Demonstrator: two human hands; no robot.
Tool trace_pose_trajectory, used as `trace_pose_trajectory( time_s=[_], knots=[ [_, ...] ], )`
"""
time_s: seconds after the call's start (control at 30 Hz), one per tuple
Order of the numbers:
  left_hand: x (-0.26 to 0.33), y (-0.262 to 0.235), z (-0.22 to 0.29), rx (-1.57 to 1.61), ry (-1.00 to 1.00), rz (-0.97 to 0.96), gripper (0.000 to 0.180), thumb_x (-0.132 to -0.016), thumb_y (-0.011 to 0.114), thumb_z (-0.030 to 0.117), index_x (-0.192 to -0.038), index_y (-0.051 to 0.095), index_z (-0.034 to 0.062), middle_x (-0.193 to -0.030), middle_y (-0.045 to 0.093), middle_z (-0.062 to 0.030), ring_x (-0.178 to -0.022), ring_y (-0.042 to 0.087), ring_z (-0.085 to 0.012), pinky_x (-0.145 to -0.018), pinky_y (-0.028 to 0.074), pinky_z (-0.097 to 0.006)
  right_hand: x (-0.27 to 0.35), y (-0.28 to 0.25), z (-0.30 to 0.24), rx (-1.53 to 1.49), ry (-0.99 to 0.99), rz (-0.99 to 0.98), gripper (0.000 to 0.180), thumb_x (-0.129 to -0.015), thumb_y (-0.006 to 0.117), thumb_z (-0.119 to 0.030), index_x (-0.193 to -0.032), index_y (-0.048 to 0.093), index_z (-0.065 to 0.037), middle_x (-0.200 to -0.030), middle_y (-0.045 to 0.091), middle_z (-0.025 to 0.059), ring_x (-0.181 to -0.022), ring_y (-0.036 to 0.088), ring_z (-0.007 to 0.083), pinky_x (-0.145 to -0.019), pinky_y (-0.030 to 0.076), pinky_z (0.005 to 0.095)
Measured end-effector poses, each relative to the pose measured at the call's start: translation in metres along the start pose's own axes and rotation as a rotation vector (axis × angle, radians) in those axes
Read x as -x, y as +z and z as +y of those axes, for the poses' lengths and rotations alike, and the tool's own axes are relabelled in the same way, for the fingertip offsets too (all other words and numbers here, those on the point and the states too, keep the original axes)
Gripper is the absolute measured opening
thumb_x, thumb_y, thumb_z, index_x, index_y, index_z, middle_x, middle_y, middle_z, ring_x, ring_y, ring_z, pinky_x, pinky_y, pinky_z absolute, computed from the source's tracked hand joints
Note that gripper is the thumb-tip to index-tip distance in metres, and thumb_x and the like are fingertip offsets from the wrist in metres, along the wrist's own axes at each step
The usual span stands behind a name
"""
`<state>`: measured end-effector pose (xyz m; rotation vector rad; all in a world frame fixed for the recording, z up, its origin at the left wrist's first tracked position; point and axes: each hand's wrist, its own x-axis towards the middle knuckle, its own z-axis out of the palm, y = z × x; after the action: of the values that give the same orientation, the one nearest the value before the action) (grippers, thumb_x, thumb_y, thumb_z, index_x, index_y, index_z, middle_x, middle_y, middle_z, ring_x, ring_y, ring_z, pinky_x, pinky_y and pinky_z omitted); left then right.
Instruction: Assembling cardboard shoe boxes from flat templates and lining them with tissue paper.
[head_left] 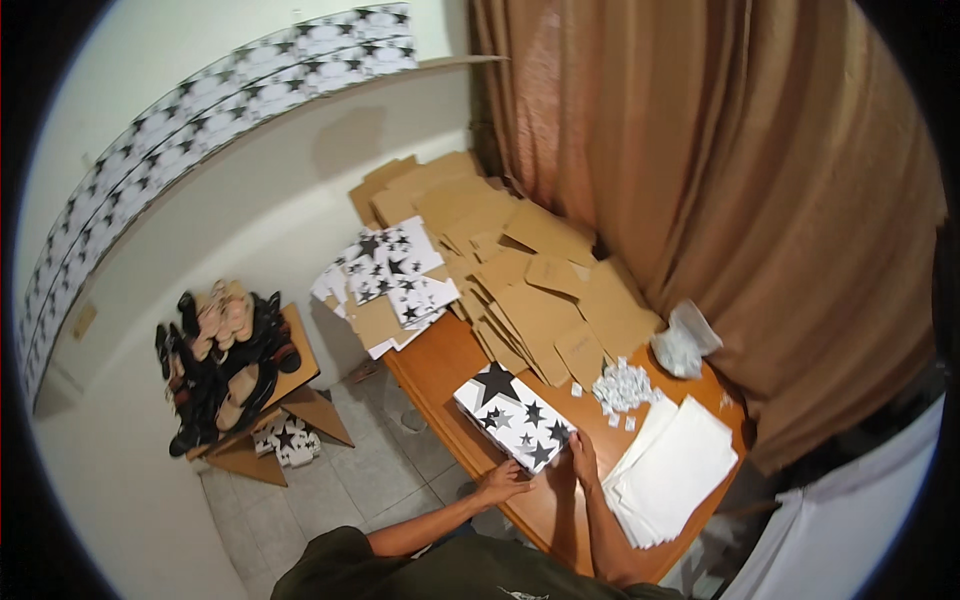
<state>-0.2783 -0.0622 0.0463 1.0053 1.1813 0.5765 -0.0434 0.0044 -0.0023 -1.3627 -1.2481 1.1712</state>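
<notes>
A white box with black and grey stars (513, 418) rests on the brown wooden table (440, 370) in front of me. My left hand (503, 484) grips its near left corner, with the fingers partly under the edge. At the near right corner, my right hand (583, 459) holds the box's side. Just right of the box lies a heap of small white packets (625, 387). A stack of white paper sheets (672, 470) is beside my right forearm. What the box contains, if anything, is hidden.
Flat brown cardboard pieces (540, 310) cover the table's far part, with star-printed cardboard (395, 270) at their left. A clear plastic bag (683, 340) stands near the brown curtain (700, 150). Shoes (225, 350) pile up at left above an open carton (270, 460). Star-printed boxes (250, 90) line a wall shelf.
</notes>
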Motion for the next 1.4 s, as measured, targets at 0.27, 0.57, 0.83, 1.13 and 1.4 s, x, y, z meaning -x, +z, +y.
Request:
trace_pose_trajectory(
  time_s=[0.27,0.57,0.83,1.13,1.4],
  knots=[
    [0.069,0.011,0.004,-0.018,0.420,0.541,0.108,-0.077,0.090,0.035,-0.159,0.025,0.0058,-0.148,0.044,-0.0234,-0.141,0.042,-0.0344,-0.115,0.038,-0.042,0.051,0.014,-0.062,0.271,-0.236,-0.321,0.076,-0.089,0.076,-0.029,-0.151,0.040,-0.002,-0.140,0.047,0.0209,-0.132,0.043,0.0329,-0.113,0.033,0.0438],
    [0.135,-0.030,0.014,-0.220,0.494,0.996,0.094,-0.085,0.078,0.008,-0.161,0.024,0.0132,-0.137,0.045,-0.0170,-0.125,0.052,-0.0314,-0.104,0.049,-0.039,0.060,0.097,-0.142,0.192,-0.339,-0.493,0.081,-0.091,0.074,-0.017,-0.157,0.029,-0.001,-0.119,0.051,0.0145,-0.100,0.052,0.0258,-0.091,0.046,0.0368],
    [0.295,-0.083,0.044,-0.088,0.500,1.354,0.090,-0.086,0.076,0.008,-0.161,0.026,0.0145,-0.136,0.046,-0.0143,-0.125,0.054,-0.0295,-0.093,0.057,-0.040,0.113,0.237,-0.245,0.094,-0.705,-0.722,0.079,-0.092,0.071,-0.010,-0.157,0.028,-0.002,-0.128,0.050,0.0194,-0.114,0.054,0.0312,-0.096,0.047,0.0381],
    [0.505,-0.149,0.007,0.062,0.613,1.692,0.080,-0.086,0.075,0.001,-0.155,0.034,0.0101,-0.141,0.048,-0.0147,-0.128,0.056,-0.0295,-0.097,0.056,-0.040,0.261,0.424,-0.332,0.030,-0.841,-1.001,0.079,-0.092,0.072,-0.014,-0.157,0.029,-0.001,-0.132,0.050,0.0213,-0.114,0.054,0.0321,-0.095,0.048,0.0386],
    [0.673,-0.202,-0.044,-0.004,0.524,1.976,0.080,-0.085,0.076,-0.001,-0.153,0.036,0.0074,-0.144,0.048,-0.0135,-0.126,0.057,-0.0280,-0.094,0.057,-0.039,0.394,0.579,-0.367,-0.060,-0.897,-1.282,0.078,-0.093,0.071,-0.018,-0.155,0.029,0.002,-0.134,0.050,0.0264,-0.123,0.052,0.0395,-0.105,0.042,0.0427]
  ],
)
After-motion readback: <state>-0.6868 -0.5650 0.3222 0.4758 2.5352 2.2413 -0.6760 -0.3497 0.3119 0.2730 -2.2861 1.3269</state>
